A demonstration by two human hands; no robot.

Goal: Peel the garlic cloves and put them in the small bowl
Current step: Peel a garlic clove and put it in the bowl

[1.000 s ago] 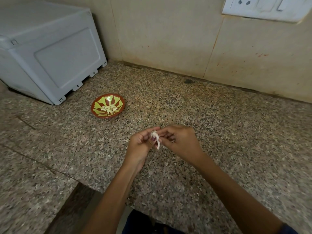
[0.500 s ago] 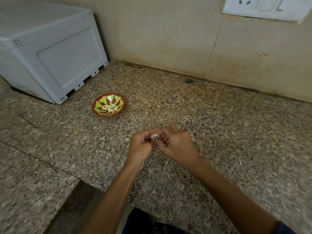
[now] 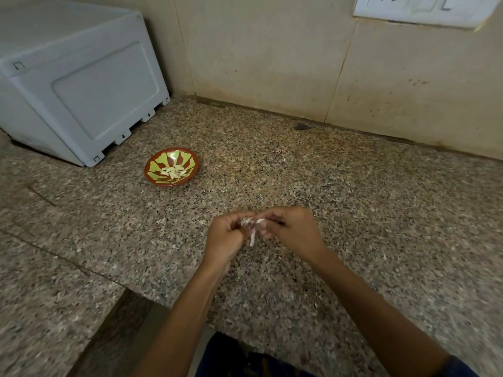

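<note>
Over the middle of the granite counter, my left hand (image 3: 226, 238) and my right hand (image 3: 291, 229) meet fingertip to fingertip around one garlic clove (image 3: 250, 223). A strip of white papery skin (image 3: 252, 238) hangs down from the clove between the hands. Most of the clove is hidden by the fingers. The small bowl (image 3: 152, 170), red-brown with a yellow-green leaf pattern, sits on the counter to the far left of the hands. Several peeled cloves (image 3: 172, 172) lie in its middle.
A large grey plastic box (image 3: 76, 85) stands at the back left, just behind the bowl. A tiled wall with a white switch plate (image 3: 419, 9) closes the back. The counter edge steps inward at the near left (image 3: 128, 289).
The hands stayed together over the same spot. The skin strip, hidden between the fingers half a second ago, hangs loose below the clove again. The bowl has not moved.
</note>
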